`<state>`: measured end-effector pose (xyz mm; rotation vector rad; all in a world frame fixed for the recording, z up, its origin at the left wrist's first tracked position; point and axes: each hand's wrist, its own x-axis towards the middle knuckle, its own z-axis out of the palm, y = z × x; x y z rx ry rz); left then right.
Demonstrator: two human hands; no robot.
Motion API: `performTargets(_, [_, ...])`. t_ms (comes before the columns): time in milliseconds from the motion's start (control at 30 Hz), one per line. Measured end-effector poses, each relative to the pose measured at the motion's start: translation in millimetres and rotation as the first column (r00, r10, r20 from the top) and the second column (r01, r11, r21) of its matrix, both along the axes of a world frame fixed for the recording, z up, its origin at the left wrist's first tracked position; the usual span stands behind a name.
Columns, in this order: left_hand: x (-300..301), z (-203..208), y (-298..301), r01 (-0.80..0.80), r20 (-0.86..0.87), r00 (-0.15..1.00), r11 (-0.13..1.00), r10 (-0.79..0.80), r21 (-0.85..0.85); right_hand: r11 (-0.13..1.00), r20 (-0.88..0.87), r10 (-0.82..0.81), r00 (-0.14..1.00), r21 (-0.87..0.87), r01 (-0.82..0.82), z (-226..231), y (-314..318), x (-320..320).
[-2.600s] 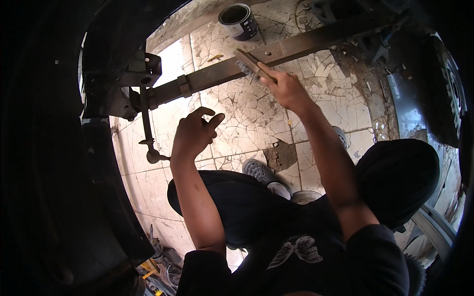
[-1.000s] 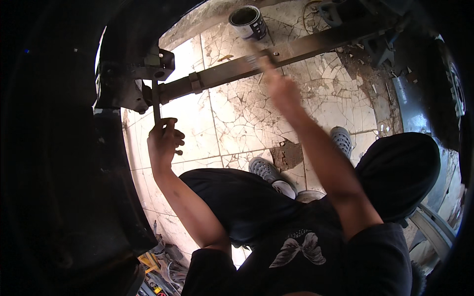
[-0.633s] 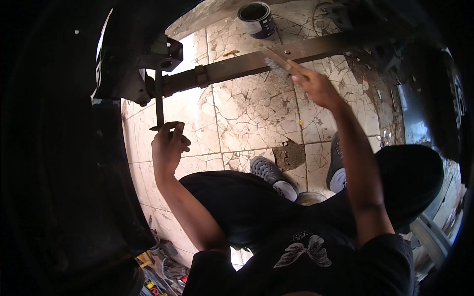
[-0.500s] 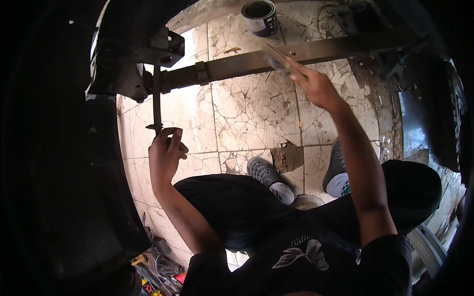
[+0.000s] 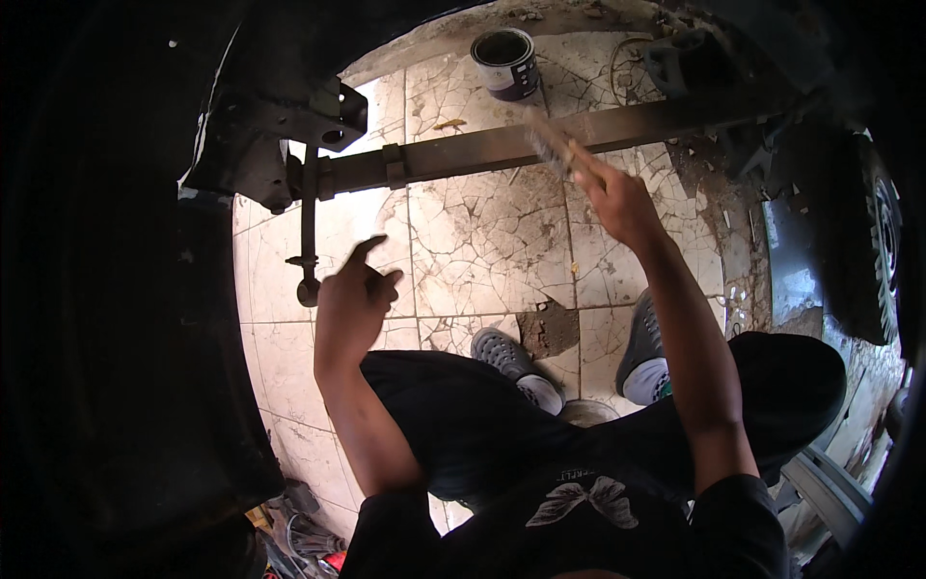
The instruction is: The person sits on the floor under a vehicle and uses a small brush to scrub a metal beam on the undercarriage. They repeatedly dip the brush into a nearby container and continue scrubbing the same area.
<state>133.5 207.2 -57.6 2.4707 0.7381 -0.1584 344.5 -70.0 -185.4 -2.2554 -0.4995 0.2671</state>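
Observation:
A long rusty metal beam [image 5: 463, 154] runs across in front of me. My right hand [image 5: 617, 205] grips a wire brush [image 5: 552, 145] over the beam's middle; motion blurs its bristled end, and I cannot tell whether it touches the metal. From the beam's left end a thin dark rod [image 5: 309, 217] hangs down to a round eye [image 5: 308, 292]. Just right of that eye is my left hand [image 5: 351, 311], holding nothing, its index finger stretched out and the others loosely bent. It appears apart from the rod.
An open paint can [image 5: 505, 69] stands on the cracked tile floor [image 5: 473, 232] beyond the beam. Dark metal brackets [image 5: 333, 118] and a big black body fill the left. A tyre [image 5: 883, 251] stands at the far right. Assorted clutter [image 5: 301, 531] lies lower left.
My left hand has come off the rod's lower end and moved right, uncovering the eye. The brush in my right hand has shifted slightly along the beam, and the view has tilted a little.

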Motion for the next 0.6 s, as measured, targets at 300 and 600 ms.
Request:
performTargets(300, [30.3,-11.7,-29.2,0.229,-0.038,0.971,0.963,-0.236,-0.146,0.998,0.091,0.01,0.996,-0.063,-0.004,-21.8,164.8,18.8])
performTargets(600, [7.2,8.3,-14.5,0.135,-0.139,0.977,0.974,-0.161,-0.181,0.985,0.07,0.079,0.994,0.147,-0.088,-5.2,34.9,7.7])
